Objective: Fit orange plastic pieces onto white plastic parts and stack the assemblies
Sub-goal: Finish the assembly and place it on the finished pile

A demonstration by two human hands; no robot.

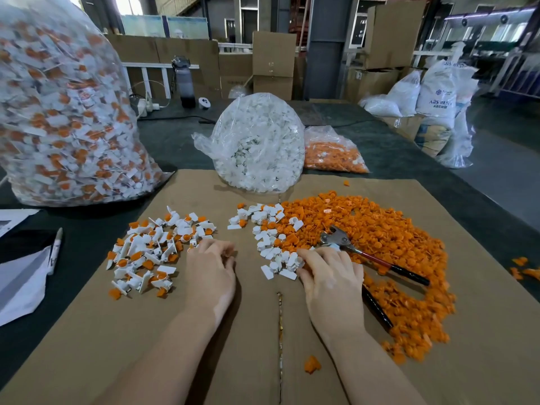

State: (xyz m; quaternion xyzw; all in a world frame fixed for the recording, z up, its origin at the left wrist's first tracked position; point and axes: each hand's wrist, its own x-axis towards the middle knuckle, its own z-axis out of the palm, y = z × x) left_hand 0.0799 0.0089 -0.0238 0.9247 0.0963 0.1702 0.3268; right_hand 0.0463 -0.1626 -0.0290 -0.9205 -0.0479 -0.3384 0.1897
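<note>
Finished pile (152, 252) at left on cardboard (117, 331). Left hand (211, 271) beside it, fingers curled, contents unclear. White parts (270, 244) center; right hand (330, 276) fingertips touching them, grip unclear. Orange pieces (388, 238) heaped right, pliers (368, 255) on top.

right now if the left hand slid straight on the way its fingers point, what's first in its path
Probably the near right edge of the finished assemblies: the left hand points away and slightly left, fingertips already at that pile, though actual contact is unclear.

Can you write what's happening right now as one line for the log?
left hand: by assembled pile | right hand: fingertips on loose white parts | orange pieces: heaped right | pliers: idle
</note>
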